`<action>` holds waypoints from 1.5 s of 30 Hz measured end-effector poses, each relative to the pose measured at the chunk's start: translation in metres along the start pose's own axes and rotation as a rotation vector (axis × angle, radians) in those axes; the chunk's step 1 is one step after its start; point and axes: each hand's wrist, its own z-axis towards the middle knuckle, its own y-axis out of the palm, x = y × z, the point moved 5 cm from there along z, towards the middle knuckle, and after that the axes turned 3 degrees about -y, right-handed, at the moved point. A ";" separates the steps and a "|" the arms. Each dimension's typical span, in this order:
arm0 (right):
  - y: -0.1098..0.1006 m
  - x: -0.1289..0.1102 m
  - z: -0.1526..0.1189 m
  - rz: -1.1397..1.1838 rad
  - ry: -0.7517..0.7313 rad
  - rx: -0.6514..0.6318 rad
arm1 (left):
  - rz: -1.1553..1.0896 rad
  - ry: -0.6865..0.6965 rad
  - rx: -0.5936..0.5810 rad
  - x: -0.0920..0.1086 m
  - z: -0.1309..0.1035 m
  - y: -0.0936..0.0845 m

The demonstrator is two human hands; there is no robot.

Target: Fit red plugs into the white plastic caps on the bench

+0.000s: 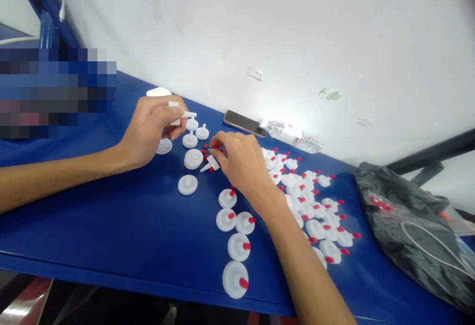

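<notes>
My left hand point(158, 119) is closed on a white nozzle cap point(189, 115), its narrow tip pointing right. Thumb and forefinger pinched together, my right hand point(237, 157) is over a small pile of red tips point(206, 153); what it holds, if anything, is too small to name. A loose white nozzle piece point(212, 163) lies just below those fingers. White caps without red tips, such as one point(187, 185), lie between and below the hands. White caps with red tips point(235, 279) stand in a column nearer me, and many more point(330, 251) spread right of my right forearm.
A phone point(244, 123) and a clear plastic bottle point(291, 134) lie along the wall at the back of the blue table point(129, 231). On the right is a dark plastic bag point(408, 231) with a white cord. A white object point(159, 91) sits behind my left hand.
</notes>
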 end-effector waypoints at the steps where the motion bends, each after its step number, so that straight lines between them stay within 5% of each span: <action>1: 0.001 0.000 0.000 -0.014 0.007 -0.013 | 0.009 0.003 -0.010 0.000 0.000 0.000; 10: 0.004 0.003 0.000 -0.046 0.055 -0.086 | 0.128 0.105 -0.016 0.008 -0.004 0.002; 18: -0.024 -0.005 -0.003 0.481 0.038 0.264 | 0.454 0.223 -0.005 0.015 -0.011 0.008; 23: -0.027 -0.010 -0.004 0.625 0.023 0.303 | 0.599 0.357 -0.014 0.021 -0.014 0.015; 28: -0.028 -0.007 -0.003 0.622 0.020 0.325 | 0.554 0.292 -0.007 0.021 -0.013 0.015; 37: -0.030 0.007 -0.005 0.313 0.092 0.401 | 0.543 0.299 -0.049 0.020 -0.014 0.015; 45: -0.009 0.016 -0.001 -0.083 0.140 0.146 | 0.606 0.307 -0.057 0.021 -0.015 0.017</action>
